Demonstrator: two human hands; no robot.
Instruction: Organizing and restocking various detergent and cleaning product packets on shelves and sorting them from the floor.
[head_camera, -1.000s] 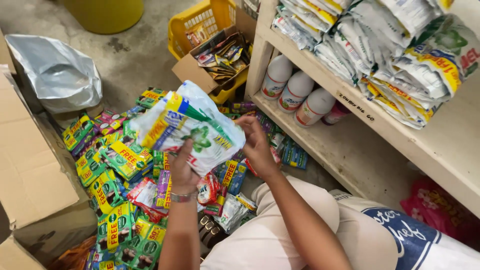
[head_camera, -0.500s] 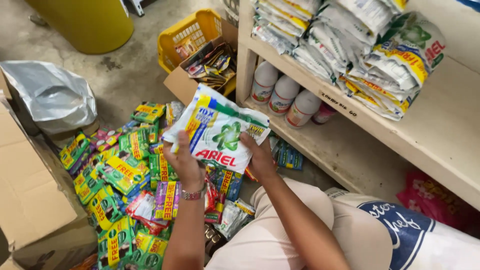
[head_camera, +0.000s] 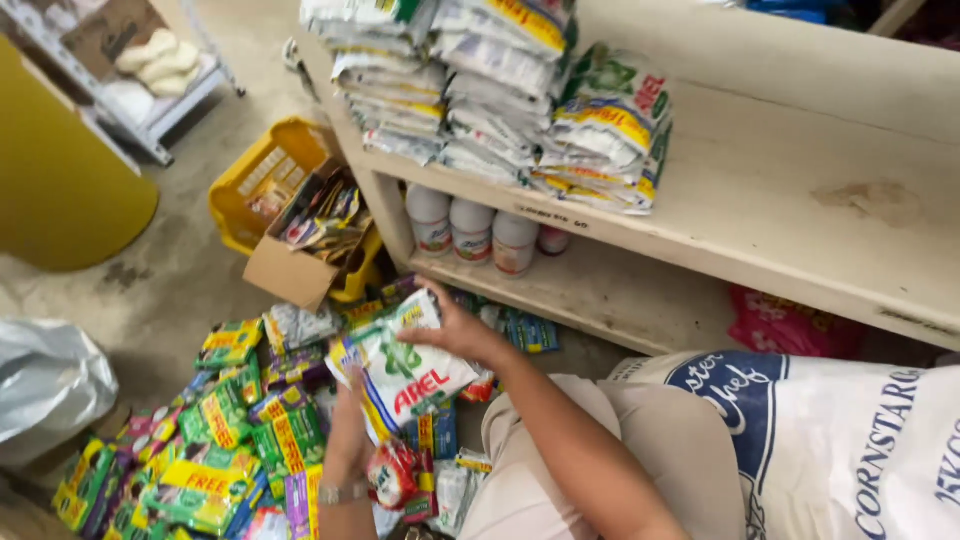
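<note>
I have both hands on a white detergent pouch (head_camera: 405, 370) with green, yellow and red printing, held low over the floor above a heap of small green and yellow sachets (head_camera: 215, 440). My right hand (head_camera: 455, 330) is clamped on the pouch's upper right edge, thumb on the printed face and fingers folded behind it. My left hand (head_camera: 348, 440) comes up from below at the pouch's lower left corner; its fingers are tucked under the pack, so I cannot tell how tightly that grip closes.

I judge the pouch to be a soft, filled plastic pack: it bulges and creases, so it should sag wherever it is unsupported, and the glossy film looks slippery. It seems moderately light, something two hands manage easily. Opposite edges or the sealed ends look like the safest places to hold, since the middle would only squash.

Its long axis runs diagonally, from lower left near my left wrist up to the right toward the shelf (head_camera: 760, 235), with the printed face turned up at the camera.

On that shelf sit stacks of similar pouches (head_camera: 520, 90), white bottles (head_camera: 470, 235) stand below, and a cardboard box (head_camera: 300, 250) leans against a yellow basket (head_camera: 260, 180).
</note>
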